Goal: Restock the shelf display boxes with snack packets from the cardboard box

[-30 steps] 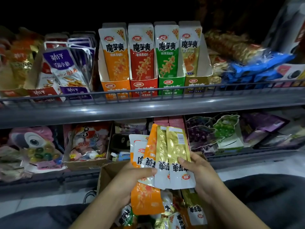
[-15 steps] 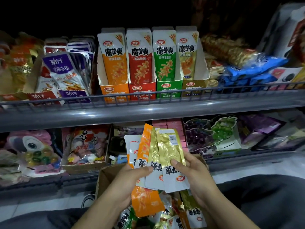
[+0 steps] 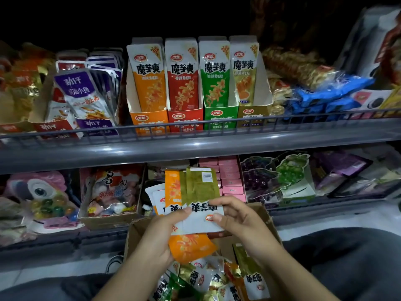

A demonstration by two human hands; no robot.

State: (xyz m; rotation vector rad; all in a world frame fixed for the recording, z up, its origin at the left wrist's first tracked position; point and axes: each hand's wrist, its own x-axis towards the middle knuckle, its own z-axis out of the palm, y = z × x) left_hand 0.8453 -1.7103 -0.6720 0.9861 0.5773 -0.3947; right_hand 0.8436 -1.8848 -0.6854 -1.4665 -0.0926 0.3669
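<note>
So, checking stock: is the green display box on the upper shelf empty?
No, the green display box holds upright green packets, front one filling its opening.

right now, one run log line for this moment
phase: sorting | left hand: holds fanned packets | right hand: pinches top gold packet | cardboard box: loose packets inside | display boxes: full

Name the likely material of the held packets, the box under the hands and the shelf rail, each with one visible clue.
Packets: seemingly glossy plastic or foil film; they crinkle and glint.
Box: brown cardboard, matte, with a bent flap.
Rail: probably grey coated metal wire; thin bars with a dull sheen.
</note>
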